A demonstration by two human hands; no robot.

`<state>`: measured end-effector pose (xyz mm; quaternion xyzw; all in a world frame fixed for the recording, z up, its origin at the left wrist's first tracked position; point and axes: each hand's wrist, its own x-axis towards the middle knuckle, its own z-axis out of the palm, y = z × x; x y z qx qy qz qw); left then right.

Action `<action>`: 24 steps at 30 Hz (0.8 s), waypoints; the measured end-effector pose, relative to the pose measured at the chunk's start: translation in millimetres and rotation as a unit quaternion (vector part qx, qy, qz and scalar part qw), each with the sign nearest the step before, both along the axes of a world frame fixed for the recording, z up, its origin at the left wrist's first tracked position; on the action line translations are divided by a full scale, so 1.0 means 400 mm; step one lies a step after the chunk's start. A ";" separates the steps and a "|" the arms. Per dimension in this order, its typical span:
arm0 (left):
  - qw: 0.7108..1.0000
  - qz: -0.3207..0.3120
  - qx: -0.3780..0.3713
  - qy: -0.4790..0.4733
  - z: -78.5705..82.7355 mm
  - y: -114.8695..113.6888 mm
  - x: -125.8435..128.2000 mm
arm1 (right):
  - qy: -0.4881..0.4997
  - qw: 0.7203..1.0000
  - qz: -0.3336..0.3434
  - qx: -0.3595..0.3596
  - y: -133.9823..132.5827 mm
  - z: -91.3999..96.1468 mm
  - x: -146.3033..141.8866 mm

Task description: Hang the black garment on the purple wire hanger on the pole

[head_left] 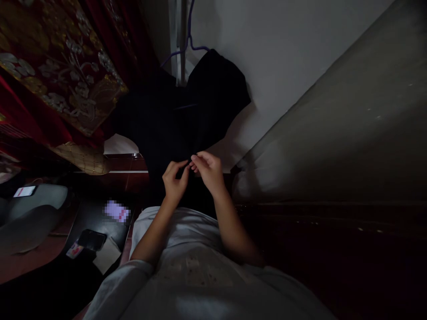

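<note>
A black garment that looks like a short-sleeved shirt (213,98) hangs in front of me on a purple hanger (189,40). Both hands meet low on its front, near the middle. My left hand (175,180) is closed in a pinch on the dark cloth, thumb and forefinger brought together. Close beside it, my right hand (210,171) also pinches the cloth, with its fingers curled. The fingertips of the two hands nearly touch. Any button or small part between them is too dark to make out.
Red cloth with gold and silver embroidery (76,66) hangs at the left. A metal pole (180,44) stands behind the hanger. A large grey covered surface (350,124) slopes along the right. Lower left, a phone (92,240) lies on a black seat (80,218).
</note>
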<state>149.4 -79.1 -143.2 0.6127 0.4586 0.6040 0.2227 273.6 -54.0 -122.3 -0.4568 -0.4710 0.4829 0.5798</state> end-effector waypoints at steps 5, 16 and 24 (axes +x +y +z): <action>1.000 -0.001 0.020 0.016 -0.002 -0.008 0.001 | -0.002 0.996 -0.076 0.049 0.002 -0.009 -0.004; 1.000 0.010 0.018 0.003 -0.002 -0.011 -0.002 | -0.057 0.997 -0.013 0.056 0.003 -0.024 0.009; 1.000 -0.004 0.002 -0.002 -0.005 -0.016 0.001 | -0.132 0.979 -0.014 0.156 0.023 -0.014 0.036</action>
